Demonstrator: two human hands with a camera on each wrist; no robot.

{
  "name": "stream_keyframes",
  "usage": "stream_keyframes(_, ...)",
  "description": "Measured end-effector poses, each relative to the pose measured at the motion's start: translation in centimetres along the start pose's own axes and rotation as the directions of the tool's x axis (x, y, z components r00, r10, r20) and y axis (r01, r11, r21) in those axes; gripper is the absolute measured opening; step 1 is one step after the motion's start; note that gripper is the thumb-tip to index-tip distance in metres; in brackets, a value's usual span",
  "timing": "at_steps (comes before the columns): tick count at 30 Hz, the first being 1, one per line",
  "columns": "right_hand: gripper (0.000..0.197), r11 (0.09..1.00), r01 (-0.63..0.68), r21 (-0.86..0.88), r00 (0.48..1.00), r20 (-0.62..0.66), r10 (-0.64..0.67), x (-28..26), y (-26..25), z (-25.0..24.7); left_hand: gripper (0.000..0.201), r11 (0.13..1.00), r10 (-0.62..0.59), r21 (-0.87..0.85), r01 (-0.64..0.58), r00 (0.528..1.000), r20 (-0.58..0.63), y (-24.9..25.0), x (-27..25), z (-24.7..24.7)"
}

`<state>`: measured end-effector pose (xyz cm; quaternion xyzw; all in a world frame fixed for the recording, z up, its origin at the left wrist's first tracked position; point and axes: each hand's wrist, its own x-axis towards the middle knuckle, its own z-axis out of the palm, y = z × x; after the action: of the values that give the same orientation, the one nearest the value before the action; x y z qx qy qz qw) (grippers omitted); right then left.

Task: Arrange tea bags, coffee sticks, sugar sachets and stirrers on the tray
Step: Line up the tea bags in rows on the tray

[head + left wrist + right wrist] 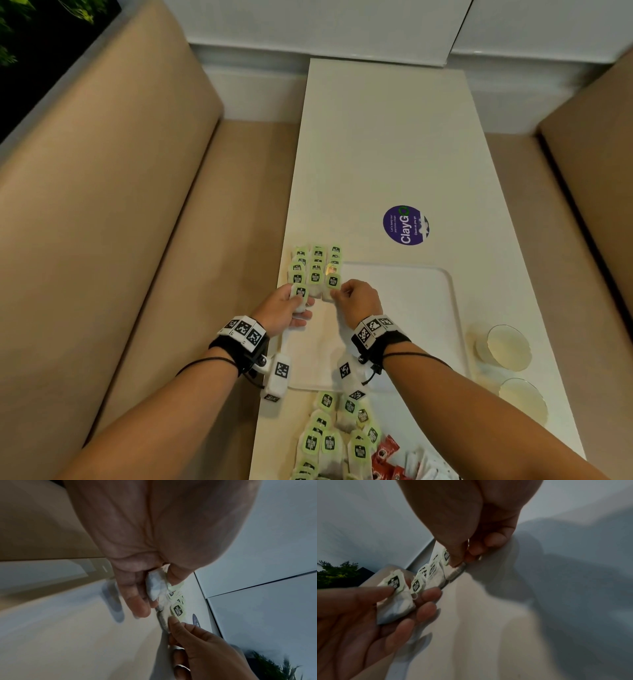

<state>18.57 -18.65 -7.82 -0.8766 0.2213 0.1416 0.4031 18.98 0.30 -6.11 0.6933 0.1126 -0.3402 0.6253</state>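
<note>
White tray sits on long white surface, between beige bench seats. Green-tagged tea bags laid in three overlapping rows at tray's far left corner. Left hand palm-up, fingers loosely curled around one tea bag, thumb pressing its tag; same bag seen in right wrist view lying across the fingers. Right hand pinches the nearest bag of the right row between thumb and forefinger, bag touching tray; other fingers curled in. Hands close together, not touching. Loose pile of more tea bags on surface near the tray's close edge, red sachets and white sachets just right of it. Purple round sticker beyond tray. Two glass cups right of tray.
</note>
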Motion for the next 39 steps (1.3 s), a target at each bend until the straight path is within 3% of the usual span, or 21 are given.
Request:
stream_keyframes(13, 0.030, 0.998, -0.047, 0.049, 0.998, -0.037, 0.049, 0.0, -0.8, -0.2, 0.025, 1.000, -0.001, 0.001, 0.001, 0.999, 0.033, 0.7, 0.4, 0.2)
stream_keyframes(16, 0.024, 0.987, 0.068, 0.146, 0.998, 0.005, -0.069, -0.6, -1.1, 0.1, 0.026, 1.000, 0.001, -0.013, 0.000, 0.999, 0.043, 0.6, 0.2, 0.0)
stream_keyframes(19, 0.013, 0.966, 0.213, 0.146, 0.958, 0.161, -0.236, -1.6, -1.5, 0.6, 0.024, 0.999, 0.011, -0.040, -0.010, 0.999, 0.045, 0.5, 0.0, -0.3)
stream_keyframes(21, 0.011, 0.960, 0.256, 0.116, 0.929, 0.244, -0.277, -2.2, -1.8, 1.0, 0.024, 0.999, 0.027, -0.049, -0.024, 0.998, 0.057, 0.4, -0.2, -0.4)
stream_keyframes(24, 0.016, 0.954, 0.286, 0.095, 0.918, 0.257, -0.301, -2.6, -2.0, 1.5, 0.025, 0.998, 0.038, -0.044, -0.035, 0.998, 0.057, 0.3, -0.5, -0.6)
stream_keyframes(28, 0.016, 0.956, 0.287, 0.060, 0.934, 0.203, -0.293, -2.7, -2.4, 1.7, 0.022, 0.998, 0.046, -0.041, -0.046, 0.999, -0.008, 0.2, -1.1, -1.0)
stream_keyframes(34, 0.027, 0.984, 0.177, 0.008, 0.971, 0.163, -0.176, -2.0, -2.6, 2.7, 0.011, 0.994, 0.053, -0.085, -0.075, 0.968, -0.244, -1.1, -2.2, -2.8)
stream_keyframes(39, 0.021, 0.988, 0.148, -0.046, 0.969, 0.206, -0.136, -2.0, -3.1, 3.7, 0.011, 0.998, 0.048, -0.020, -0.054, 0.966, -0.255, -3.3, -4.3, -4.2)
